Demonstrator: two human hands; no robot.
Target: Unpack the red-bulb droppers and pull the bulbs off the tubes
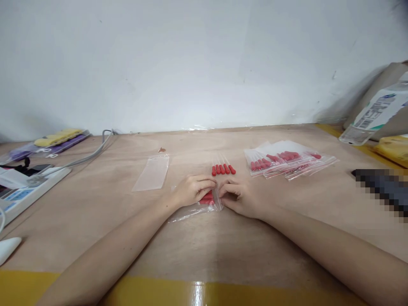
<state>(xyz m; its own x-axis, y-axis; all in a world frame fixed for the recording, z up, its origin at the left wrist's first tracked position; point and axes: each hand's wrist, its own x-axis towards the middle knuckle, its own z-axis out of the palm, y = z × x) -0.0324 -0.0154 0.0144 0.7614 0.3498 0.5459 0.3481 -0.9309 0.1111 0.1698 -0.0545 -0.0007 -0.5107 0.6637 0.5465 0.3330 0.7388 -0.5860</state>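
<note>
A clear zip bag (188, 213) lies on the table between my hands, its zip edge on the right. Red dropper bulbs (207, 198) show through the plastic at that end. My left hand (194, 189) rests over the bag, fingers together and bent down onto it, hiding part of what is inside. At the zip edge, my right hand (240, 197) pinches the plastic between thumb and fingers. Just beyond them, several droppers (224, 169) with red bulbs and thin clear stems lie in a row, bulbs toward me.
Right of the row, filled zip bags (287, 159) overlap in a fanned pile. A flat bag (153, 172) lies to the left. A power strip (35, 187) with cables sits far left. At right are a plastic bottle (372, 114) and a dark pixelated object (382, 187).
</note>
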